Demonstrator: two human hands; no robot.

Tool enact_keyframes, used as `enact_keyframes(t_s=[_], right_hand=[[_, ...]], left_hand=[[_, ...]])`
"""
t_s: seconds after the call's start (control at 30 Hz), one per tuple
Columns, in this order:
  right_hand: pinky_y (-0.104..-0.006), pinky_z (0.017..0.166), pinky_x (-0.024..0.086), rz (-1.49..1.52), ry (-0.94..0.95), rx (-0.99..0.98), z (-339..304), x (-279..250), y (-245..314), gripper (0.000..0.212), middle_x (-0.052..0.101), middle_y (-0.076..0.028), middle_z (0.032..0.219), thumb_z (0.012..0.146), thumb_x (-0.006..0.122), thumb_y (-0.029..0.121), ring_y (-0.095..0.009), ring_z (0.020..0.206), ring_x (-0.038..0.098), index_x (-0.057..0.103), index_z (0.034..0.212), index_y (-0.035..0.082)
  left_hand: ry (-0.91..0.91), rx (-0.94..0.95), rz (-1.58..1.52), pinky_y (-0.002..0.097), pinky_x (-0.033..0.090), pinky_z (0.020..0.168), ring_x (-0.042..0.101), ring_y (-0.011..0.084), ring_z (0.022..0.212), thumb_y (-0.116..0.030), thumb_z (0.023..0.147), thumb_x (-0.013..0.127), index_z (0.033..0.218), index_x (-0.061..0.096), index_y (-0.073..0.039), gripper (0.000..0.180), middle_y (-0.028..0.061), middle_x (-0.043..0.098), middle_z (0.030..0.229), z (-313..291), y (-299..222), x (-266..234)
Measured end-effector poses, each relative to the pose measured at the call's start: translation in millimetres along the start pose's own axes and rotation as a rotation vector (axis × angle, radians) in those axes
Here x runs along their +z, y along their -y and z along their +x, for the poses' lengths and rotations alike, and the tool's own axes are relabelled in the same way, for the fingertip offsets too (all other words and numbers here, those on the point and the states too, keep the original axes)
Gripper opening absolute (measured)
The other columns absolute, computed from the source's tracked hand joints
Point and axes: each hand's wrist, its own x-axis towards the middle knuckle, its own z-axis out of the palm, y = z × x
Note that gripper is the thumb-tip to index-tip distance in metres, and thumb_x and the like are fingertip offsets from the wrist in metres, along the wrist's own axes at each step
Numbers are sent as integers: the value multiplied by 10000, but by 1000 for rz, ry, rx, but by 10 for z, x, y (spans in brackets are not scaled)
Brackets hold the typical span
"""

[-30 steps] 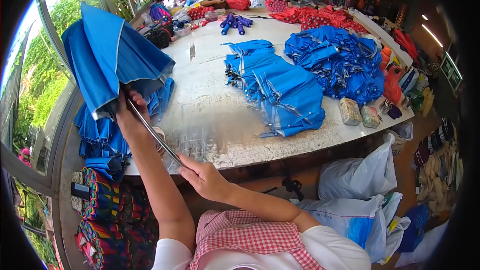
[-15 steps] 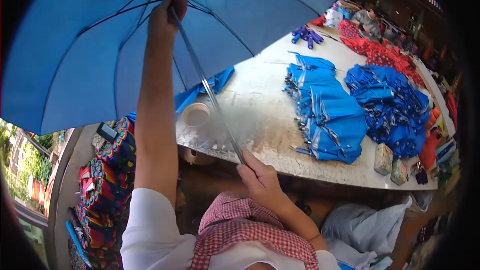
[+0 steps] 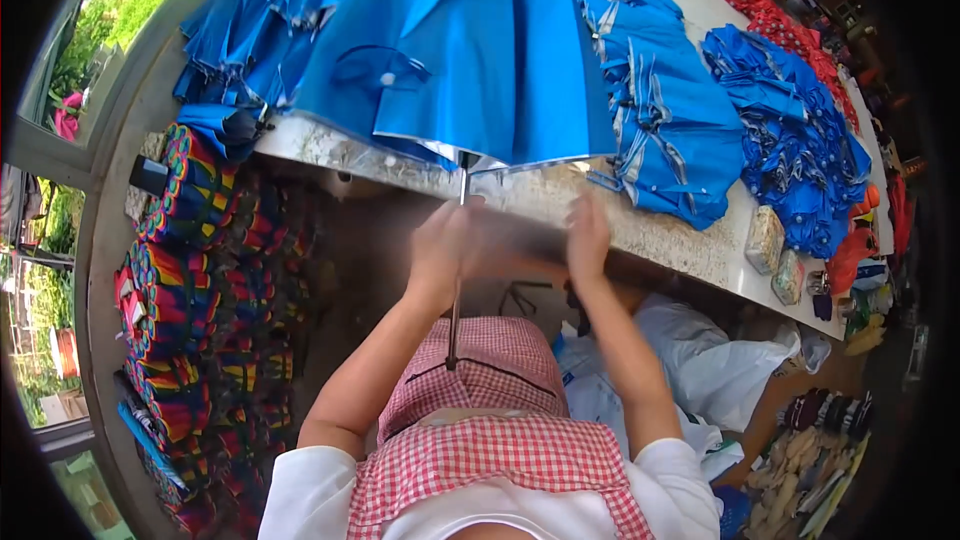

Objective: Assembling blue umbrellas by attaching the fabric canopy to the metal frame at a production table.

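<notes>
We see the blue umbrella (image 3: 455, 70) partly folded now, its canopy drooping over the near edge of the bench (image 3: 690, 268), whereas half a second ago it spread wide open at the left. The left hand (image 3: 437, 250), then raised under the ribs, is now low and blurred, gripping the metal shaft (image 3: 454, 325) just below the canopy. The right hand (image 3: 588, 240) has let go of the shaft's near end and stands open to the right, apart from the umbrella. That end now points down in front of the checked apron (image 3: 480, 455). More blue umbrellas (image 3: 680, 130) lie to the right, and we again see others at the far left.
</notes>
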Motion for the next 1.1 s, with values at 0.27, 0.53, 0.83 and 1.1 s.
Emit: enact_keyframes(t_s=[0.27, 0.53, 0.83, 1.1], right_hand=[[-402, 801, 383, -1178, 53, -543, 979, -330, -740, 261, 572, -107, 978, 807, 562, 195, -264, 971, 513, 572, 1045, 89], [-403, 767, 382, -1280, 157, -521, 1148, -412, -725, 197, 565, -85, 867, 784, 581, 217, -255, 915, 513, 593, 942, 99], [-212, 475, 380, 74, 150, 112, 421, -652, 42, 330, 579, -63, 862, 846, 539, 137, -79, 534, 483, 508, 1150, 12], [-315, 528, 434, -372, 775, -65, 20, -483, 19, 368, 600, -101, 847, 809, 579, 186, -176, 602, 548, 530, 1136, 25]], left_hand=[[-40, -260, -12, 210, 352, 443, 456, 73, 507, -201, 910, 466, 1103, 514, -10, 276, 51, 560, 757, 273, 1665, -724], [-319, 464, 611, 226, 391, 486, 512, 80, 581, -143, 853, 535, 1131, 515, -21, 304, 91, 599, 859, -60, 1532, -524], [-188, -411, -345, 205, 345, 419, 462, 82, 486, -195, 861, 544, 1018, 528, -36, 224, 52, 570, 722, 378, 1637, 91], [-188, -374, -174, 202, 350, 412, 461, 77, 480, -200, 890, 509, 879, 525, -34, 167, 30, 549, 683, 462, 1837, 94]])
